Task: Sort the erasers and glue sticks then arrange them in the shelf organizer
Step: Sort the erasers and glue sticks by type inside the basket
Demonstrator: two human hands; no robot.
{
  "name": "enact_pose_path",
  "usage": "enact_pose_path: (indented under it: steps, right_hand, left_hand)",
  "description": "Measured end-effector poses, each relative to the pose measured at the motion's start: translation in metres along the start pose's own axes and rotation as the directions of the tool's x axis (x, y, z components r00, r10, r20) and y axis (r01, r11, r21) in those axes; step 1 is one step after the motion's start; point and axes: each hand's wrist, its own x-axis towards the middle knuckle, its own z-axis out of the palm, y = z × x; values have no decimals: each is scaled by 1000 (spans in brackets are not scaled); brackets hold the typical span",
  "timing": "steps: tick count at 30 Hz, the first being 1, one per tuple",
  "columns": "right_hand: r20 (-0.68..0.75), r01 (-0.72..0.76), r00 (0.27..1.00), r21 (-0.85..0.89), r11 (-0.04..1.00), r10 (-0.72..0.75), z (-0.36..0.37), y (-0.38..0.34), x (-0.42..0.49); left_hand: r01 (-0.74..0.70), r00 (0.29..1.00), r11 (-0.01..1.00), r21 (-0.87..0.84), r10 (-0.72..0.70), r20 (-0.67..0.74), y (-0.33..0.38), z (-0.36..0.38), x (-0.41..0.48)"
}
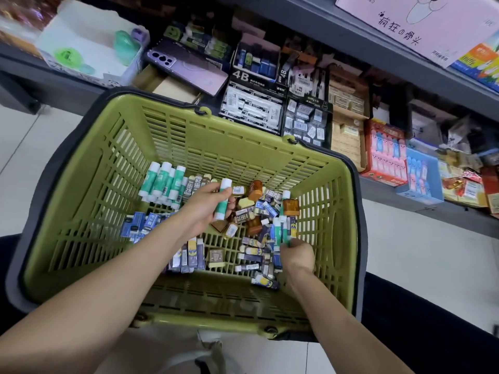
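A green plastic basket (pixel 243 147) holds mixed stationery. Several green-and-white glue sticks (pixel 162 182) lie grouped at its far left, with blue erasers (pixel 137 225) stacked below them. A loose pile of erasers (pixel 256 220) and a few glue sticks fills the right half. My left hand (pixel 205 206) grips one green-and-white glue stick (pixel 223 198) above the pile. At the pile's right side, my right hand (pixel 297 256) pinches a couple of glue sticks (pixel 283 230).
Behind the basket the shelf organizer (pixel 305 109) holds open boxes of erasers, with a purple phone (pixel 189 66) lying on boxes at its left. A white box (pixel 81 47) with green items sits far left. An upper shelf (pixel 351 36) overhangs.
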Motion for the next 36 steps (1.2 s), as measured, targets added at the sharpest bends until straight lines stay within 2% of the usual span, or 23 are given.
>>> enact_pose_path:
  steps: [4, 11, 15, 21, 26, 31, 33, 36]
  right_hand:
    - [58, 20, 998, 96, 995, -26, 5, -6, 0]
    - [43, 110, 992, 123, 986, -116, 24, -21, 12]
    - [-26, 150, 988, -30, 988, -150, 31, -21, 19]
    - [-3, 209, 977, -215, 954, -214, 35, -20, 20]
    - [8, 222, 975, -153, 963, -224, 40, -22, 20]
    - [103, 250, 966, -130, 960, -237, 55, -25, 17]
    - [87, 234, 970, -110, 966, -226, 56, -24, 16]
    - [132, 153, 979, 28, 988, -156, 47, -25, 18]
  left_hand:
    - [-14, 1000, 1000, 26, 13, 10, 1, 2, -3]
    - [-28, 1000, 998, 57, 28, 2, -1, 2, 1]
    - [-12, 999, 999, 49, 15, -51, -3, -2, 4]
    - [3, 996, 1000, -23, -5, -89, 0, -5, 3]
    - [-8, 997, 999, -42, 5, -83, 2, -5, 0]
    - [-11, 995, 999, -40, 7, -97, 2, -3, 0]
    - [-7, 995, 999, -43, 3, -99, 4, -4, -2]
    - [-29, 993, 997, -70, 21, -119, 15, -9, -7]
